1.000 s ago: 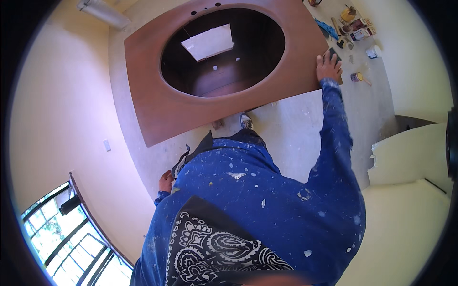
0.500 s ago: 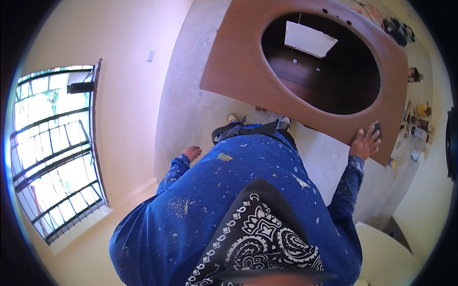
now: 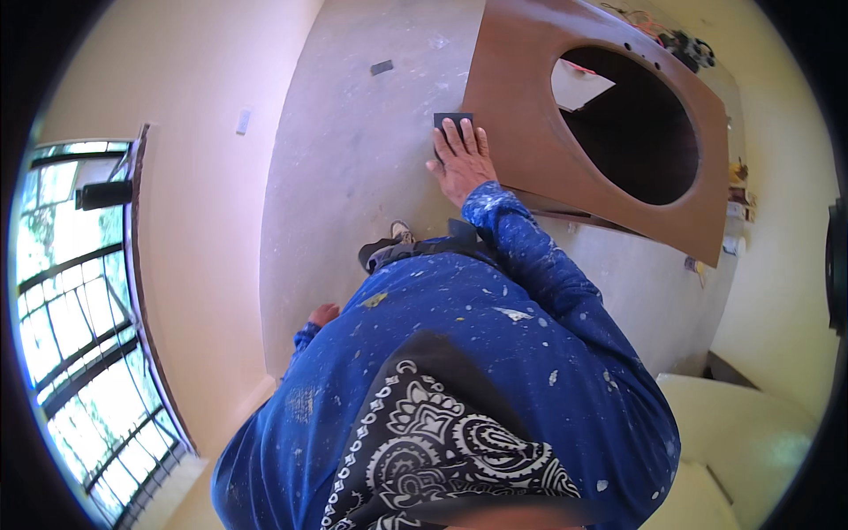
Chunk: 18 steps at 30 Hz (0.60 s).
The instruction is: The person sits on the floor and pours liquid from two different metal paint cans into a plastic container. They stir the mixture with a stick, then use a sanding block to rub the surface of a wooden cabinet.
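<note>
A brown, smooth-faced panel [image 3: 521,132] with a large oval opening stands in front of me, on the right. My right hand [image 3: 463,163] reaches across my body to its left edge. Under its outstretched fingers is a dark piece of sandpaper [image 3: 453,119], held flat and jutting past that edge. My left hand [image 3: 325,314] hangs low beside my hip, away from the panel. Its fingers look loosely curled, with nothing visible in them. Inside the oval the hollow is dark, and a pale gap shows through at its upper left.
On the grey floor beyond my hand lies a small dark scrap [image 3: 382,67]. Cords and a dark tool [image 3: 687,51] sit behind the panel. Small cans and bottles [image 3: 738,199] line the right wall. At left is a barred window [image 3: 84,291]. A pale rounded surface [image 3: 733,433] stands at lower right.
My right hand has swept from the panel's lower right corner to its left edge, taking the sandpaper along. The view has shifted, and the left hand still hangs at my side.
</note>
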Motion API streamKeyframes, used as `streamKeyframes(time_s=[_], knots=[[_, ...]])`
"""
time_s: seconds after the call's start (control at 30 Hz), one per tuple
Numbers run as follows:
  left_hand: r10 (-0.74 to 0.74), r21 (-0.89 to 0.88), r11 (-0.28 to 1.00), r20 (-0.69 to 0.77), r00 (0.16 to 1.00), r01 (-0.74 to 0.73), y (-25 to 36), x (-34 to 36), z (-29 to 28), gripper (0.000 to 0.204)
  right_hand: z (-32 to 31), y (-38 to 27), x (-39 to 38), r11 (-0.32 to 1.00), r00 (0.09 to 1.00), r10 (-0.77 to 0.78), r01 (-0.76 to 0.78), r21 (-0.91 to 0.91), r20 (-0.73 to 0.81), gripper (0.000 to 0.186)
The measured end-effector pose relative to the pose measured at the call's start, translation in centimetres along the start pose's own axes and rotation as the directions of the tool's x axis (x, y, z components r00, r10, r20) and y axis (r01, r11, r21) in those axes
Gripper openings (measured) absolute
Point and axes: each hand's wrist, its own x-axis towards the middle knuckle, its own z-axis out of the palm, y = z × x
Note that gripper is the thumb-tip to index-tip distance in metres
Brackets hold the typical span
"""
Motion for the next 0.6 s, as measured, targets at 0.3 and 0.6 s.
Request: streamKeyframes(time_s=[0.3, 0.6], knots=[[-0.212, 0.257, 0.948, 0.06, 0.975, 0.19, 3.0, 1.2, -1.9, 0.029, -3.2, 22.9, -7.8, 0.661, 0.661, 0.74, -0.749, -0.043, -0.125, 0.068], [-0.014, -0.143, 0.989, -0.262, 0.965, -0.024, 11.1, 11.9, -2.2, 0.044, -10.8, 27.8, -13.0, 0.729, 0.735, 0.678, -0.672, 0.129, -0.003, 0.073]])
